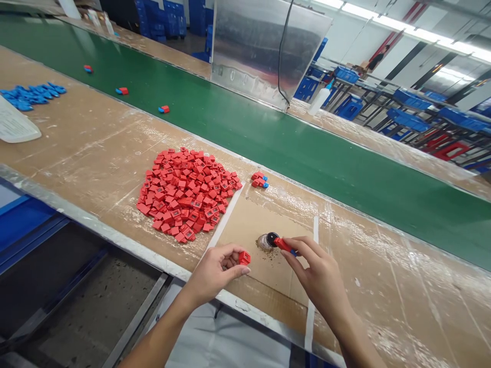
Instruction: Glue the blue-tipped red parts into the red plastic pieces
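Between the thumb and fingers of my left hand (219,268) is a red plastic block (244,258) with a recess in its face. My right hand (316,268) pinches a red-and-blue plastic piece (283,245), its red end at the black top of a small jar (264,241). Whether the piece touches that top or only overlaps it in view, I cannot tell. The jar stands on a cardboard sheet (284,220), with dark specks around it. To the left lies a large heap of red blocks (187,191). A few red-and-blue pieces (259,179) sit beyond the jar.
A green conveyor belt (230,110) runs behind the worktable, carrying several red-and-blue pieces (163,109). Blue parts (32,94) lie at the far left beside a pale plastic container (15,122). Across the belt are a metal panel (264,51) and a white bottle (319,99).
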Tool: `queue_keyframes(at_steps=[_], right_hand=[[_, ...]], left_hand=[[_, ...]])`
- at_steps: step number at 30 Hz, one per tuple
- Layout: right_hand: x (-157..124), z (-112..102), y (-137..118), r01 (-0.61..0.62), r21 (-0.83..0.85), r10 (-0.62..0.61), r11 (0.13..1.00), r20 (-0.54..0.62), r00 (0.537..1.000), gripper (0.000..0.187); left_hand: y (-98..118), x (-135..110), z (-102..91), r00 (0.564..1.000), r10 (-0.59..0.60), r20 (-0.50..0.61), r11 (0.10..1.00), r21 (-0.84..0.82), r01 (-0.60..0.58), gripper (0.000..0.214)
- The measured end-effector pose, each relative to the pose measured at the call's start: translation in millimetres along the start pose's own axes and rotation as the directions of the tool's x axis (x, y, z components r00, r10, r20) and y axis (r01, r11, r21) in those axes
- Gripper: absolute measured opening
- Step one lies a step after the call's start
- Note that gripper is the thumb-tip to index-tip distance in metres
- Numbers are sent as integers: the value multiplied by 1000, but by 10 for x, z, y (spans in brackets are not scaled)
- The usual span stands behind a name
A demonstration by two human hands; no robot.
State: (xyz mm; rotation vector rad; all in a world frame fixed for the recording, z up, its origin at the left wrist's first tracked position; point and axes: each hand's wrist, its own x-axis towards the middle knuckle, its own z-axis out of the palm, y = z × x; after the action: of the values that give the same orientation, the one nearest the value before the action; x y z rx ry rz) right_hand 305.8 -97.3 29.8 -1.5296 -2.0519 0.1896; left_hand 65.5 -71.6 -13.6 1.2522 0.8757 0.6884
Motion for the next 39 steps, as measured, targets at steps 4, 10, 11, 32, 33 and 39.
queue_keyframes(at_steps=[4,10,11,32,33,39], right_hand=[[5,-1,0,3,-7,-3,1000,4,1000,13],[30,-32,-29,-3,-15,3,1000,-19,1000,13],[37,-34,-31,-6,-11,5,1000,-21,1000,13],[-119,203,-552,-159,437,159,885,38,987,20],[-127,221,-547,-159,436,157,886,41,987,19],[-146,232,-540,-155,436,149,887,48,988,18]], left_hand=[[0,-11,3,1000,-1,0,1000,10,1,26],[1,-5,-2,1000,9,3,1000,17,-9,27],[0,-3,-2,1000,9,2,1000,17,-9,27],[-19,-17,-34,991,-81,106,974,-202,102,36],[-17,-22,-33,990,-83,113,976,-193,103,36],[-33,-20,-32,987,-63,145,981,-172,88,36]])
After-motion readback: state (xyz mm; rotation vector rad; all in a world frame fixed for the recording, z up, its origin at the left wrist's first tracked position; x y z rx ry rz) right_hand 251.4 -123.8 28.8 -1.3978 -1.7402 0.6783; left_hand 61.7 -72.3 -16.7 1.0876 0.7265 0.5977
